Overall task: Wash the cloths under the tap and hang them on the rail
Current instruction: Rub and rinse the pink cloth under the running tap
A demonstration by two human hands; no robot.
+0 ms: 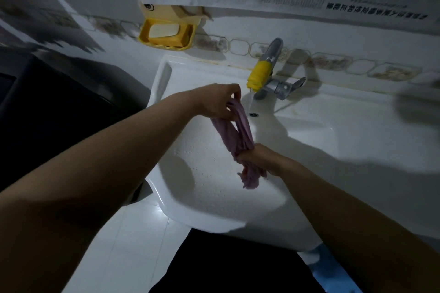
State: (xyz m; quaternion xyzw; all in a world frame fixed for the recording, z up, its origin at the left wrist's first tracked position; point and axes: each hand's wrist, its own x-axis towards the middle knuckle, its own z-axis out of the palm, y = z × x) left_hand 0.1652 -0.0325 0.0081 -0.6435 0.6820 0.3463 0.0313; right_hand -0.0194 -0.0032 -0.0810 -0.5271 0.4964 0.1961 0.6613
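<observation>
Currently wringing: pink cloth (239, 134) twisted over the sink (297, 147), left hand (217, 102) gripping the top end, right hand (256, 158) clenched round the lower. Could splash the floor (114, 240) if twisted hard; tap (258, 76) running beside, likely re-soaking it.

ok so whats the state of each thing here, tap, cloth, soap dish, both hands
tap: running, thin stream into the basin
cloth: twisted into a rope, held over the sink
soap dish: holds a soap bar
left hand: grips cloth's upper end
right hand: grips cloth's lower end
</observation>
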